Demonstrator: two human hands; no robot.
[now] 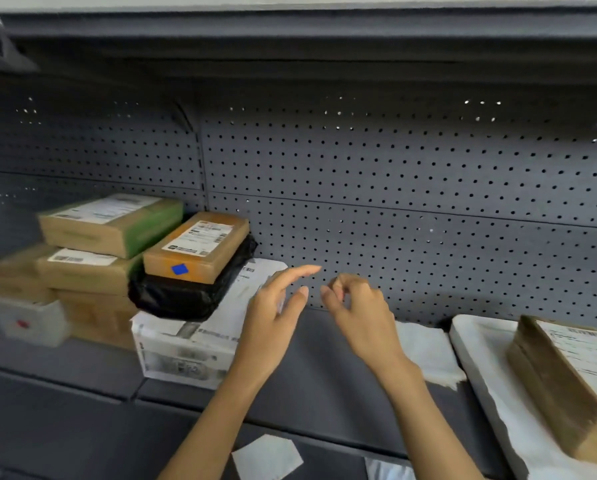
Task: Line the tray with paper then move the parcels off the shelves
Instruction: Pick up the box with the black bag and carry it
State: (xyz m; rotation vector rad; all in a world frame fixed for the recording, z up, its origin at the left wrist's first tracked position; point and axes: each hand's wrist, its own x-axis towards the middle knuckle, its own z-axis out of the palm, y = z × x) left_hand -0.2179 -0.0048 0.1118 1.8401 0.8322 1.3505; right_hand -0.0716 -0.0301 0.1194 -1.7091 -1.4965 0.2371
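Observation:
Both my hands hang in the air over the dark shelf (324, 368), holding nothing. My left hand (276, 317) has straight fingers, just right of a white parcel (189, 344). My right hand (359, 310) has loosely curled fingers. A black bag parcel (186, 292) lies on the white one, and a brown box with a blue sticker (196, 251) sits on top of the bag. At the right, a white tray (477, 362) lined with paper carries a brown parcel (563, 382).
More brown boxes (106, 226) are stacked at the left, with a small white box (27, 320) in front. White paper (425, 355) lies beside the tray. A perforated back panel (394, 174) closes the shelf. A paper scrap (266, 455) lies below.

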